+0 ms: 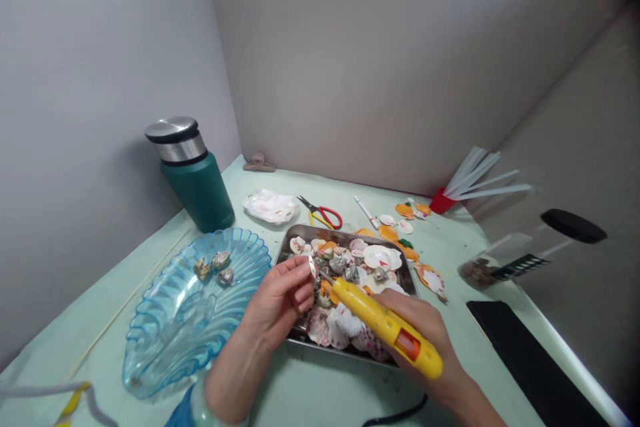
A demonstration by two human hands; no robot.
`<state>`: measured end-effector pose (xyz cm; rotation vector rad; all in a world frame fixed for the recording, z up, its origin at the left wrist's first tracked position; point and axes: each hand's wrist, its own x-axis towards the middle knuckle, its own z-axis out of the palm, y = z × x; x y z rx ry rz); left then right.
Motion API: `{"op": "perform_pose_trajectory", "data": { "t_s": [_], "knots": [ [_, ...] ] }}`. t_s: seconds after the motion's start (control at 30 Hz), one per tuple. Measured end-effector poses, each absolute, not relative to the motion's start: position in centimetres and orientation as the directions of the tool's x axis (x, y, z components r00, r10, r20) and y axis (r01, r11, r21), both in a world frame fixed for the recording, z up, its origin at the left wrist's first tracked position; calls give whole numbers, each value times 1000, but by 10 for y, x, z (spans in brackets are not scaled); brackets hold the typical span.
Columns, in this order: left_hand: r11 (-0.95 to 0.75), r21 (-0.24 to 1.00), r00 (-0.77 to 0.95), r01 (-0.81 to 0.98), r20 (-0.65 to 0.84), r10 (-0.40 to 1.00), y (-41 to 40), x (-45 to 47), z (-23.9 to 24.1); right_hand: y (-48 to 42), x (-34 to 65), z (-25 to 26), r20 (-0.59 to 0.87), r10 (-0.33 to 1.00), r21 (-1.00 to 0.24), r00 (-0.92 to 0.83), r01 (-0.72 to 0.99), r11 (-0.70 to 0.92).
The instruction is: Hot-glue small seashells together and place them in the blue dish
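Over the left part of a metal tray [345,349] filled with seashells, my left hand [281,290] pinches a small pale shell [313,267] between thumb and fingers. My right hand [425,323] is wrapped round a yellow hot glue gun [385,323]. Its metal nozzle points at the held shell, close to its lower edge; whether they touch I cannot tell. Scallop shells [349,321] and greyish snail shells [338,265] lie beneath both hands. To the left, a blue shell-shaped plate [165,327] holds several small snail shells [220,260].
A green bottle [197,187] stands back left. Behind the tray are scissors [325,215], a white shell [270,205] and a marker [367,211]. On the right are orange shells [406,251], a red cup of glue sticks [442,201], a clear jar [520,253] and a black phone [525,353].
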<state>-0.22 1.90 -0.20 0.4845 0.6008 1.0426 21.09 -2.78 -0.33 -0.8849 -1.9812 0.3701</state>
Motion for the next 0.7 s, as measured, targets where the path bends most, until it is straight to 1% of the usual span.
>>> {"op": "perform_pose_trajectory", "data": {
  "t_s": [0.27,0.7],
  "knots": [
    [424,622,364,-659,-230,903,20,-3,-3,-26,209,1,630,697,-547,-343,442,711],
    [417,616,367,-668,-214,905,20,-3,-5,-27,210,-4,614,700,-554,-364,433,711]
  ]
}}
